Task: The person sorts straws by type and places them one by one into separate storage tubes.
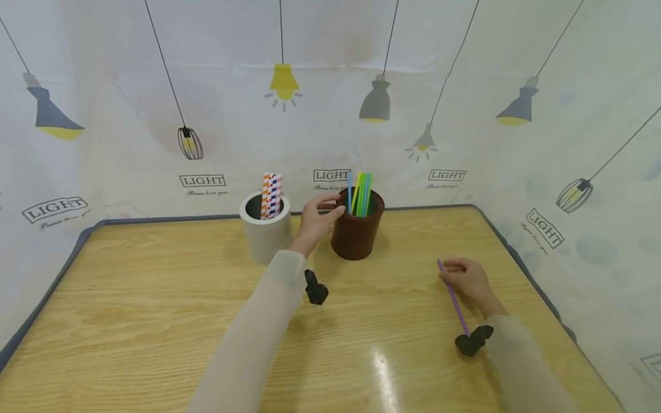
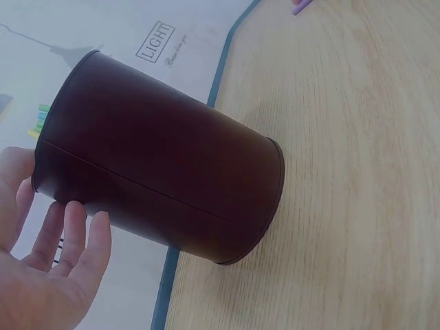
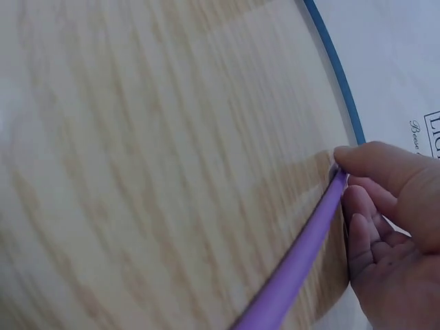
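Observation:
A dark brown cylindrical holder (image 1: 356,235) stands upright with several blue, yellow and green straws (image 1: 364,195) in it. My left hand (image 1: 316,221) is at its left side near the rim, its thumb and loosely bent fingers at the edge; in the left wrist view the fingertips (image 2: 72,210) lie beside the wall, and I cannot tell how firmly they touch. To the right, my right hand (image 1: 467,281) pinches a purple straw (image 1: 457,307) near its far end, between thumb and index finger. The straw slants back toward the wrist, low over the table.
A white cylindrical holder (image 1: 265,235) with several patterned straws (image 1: 271,196) stands left of my left hand. The wooden table (image 1: 129,304) ends at a dark blue edge against a wall sheet (image 1: 227,74) printed with lamps. Black wrist mounts (image 1: 316,289) hang from both sleeves.

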The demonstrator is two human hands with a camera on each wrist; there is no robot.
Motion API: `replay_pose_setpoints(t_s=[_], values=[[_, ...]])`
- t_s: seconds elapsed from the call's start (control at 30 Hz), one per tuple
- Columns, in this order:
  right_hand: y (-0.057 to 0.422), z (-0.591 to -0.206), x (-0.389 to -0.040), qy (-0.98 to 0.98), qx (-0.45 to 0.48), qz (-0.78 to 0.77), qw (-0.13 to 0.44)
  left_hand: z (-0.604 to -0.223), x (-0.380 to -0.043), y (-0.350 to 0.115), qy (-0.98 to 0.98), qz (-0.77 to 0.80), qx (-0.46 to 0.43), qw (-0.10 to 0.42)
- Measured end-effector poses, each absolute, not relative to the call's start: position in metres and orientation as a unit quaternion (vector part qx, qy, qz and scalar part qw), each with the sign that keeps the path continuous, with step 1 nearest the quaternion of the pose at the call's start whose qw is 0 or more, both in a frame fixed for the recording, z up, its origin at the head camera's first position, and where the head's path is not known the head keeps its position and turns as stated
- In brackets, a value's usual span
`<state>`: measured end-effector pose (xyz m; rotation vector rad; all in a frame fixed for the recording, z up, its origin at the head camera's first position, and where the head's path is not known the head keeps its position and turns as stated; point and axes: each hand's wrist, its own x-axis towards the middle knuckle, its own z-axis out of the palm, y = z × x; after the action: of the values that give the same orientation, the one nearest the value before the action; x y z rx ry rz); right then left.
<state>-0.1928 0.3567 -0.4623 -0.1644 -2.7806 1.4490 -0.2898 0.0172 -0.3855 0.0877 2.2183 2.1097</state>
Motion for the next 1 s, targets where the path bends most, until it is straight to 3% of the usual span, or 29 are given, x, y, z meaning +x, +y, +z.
replay_pose_setpoints(t_s=[0.7,1.0], values=[[0.3520,-0.4621,-0.1966,-0.920,-0.089,0.381,0.028,-0.3880,-0.2919,0.0175,0.729,0.683,0.032,0.031],[0.3517,-0.4613,-0.1999,-0.905,-0.101,0.414,0.001,-0.3851,-0.2898,0.0168,0.709,0.702,0.031,0.051]])
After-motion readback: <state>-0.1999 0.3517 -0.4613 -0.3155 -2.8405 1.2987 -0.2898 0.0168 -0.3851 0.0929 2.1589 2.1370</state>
